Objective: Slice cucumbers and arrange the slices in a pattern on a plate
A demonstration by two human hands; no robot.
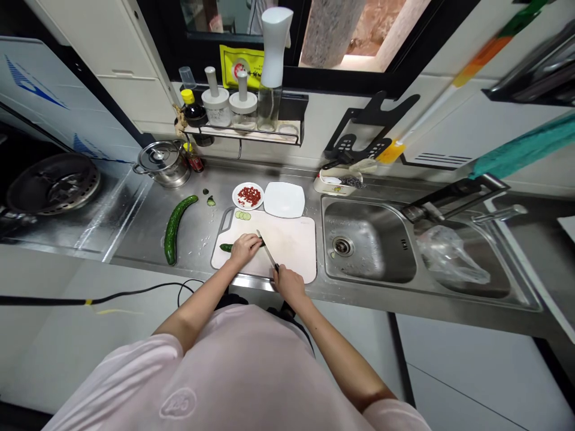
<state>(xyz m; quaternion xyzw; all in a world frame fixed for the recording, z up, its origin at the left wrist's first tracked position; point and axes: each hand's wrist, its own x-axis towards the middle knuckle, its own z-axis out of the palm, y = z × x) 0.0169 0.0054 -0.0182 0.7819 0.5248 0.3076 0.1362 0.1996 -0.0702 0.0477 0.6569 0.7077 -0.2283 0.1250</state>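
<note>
My left hand [245,249] presses down on a piece of cucumber [225,247], whose dark green end sticks out to the left. In my right hand [290,283] is the black handle of a knife [270,254]; its blade slants up and left, close against the cucumber's right end by my left fingers. Both rest over a white cutting board [294,239] with a grey edge. A few thin cucumber slices [243,215] overlap at the board's upper left. Left of the board a long whole cucumber [173,230] lies on the counter.
Behind the board sit a plate of chopped red pieces [238,203] and a white square plate [284,200]. Cucumber scraps [211,202] lie nearby. A steel pot [169,172] stands back left, a wok [54,185] farther left. The sink [372,272] is at right, below a condiment rack [287,139].
</note>
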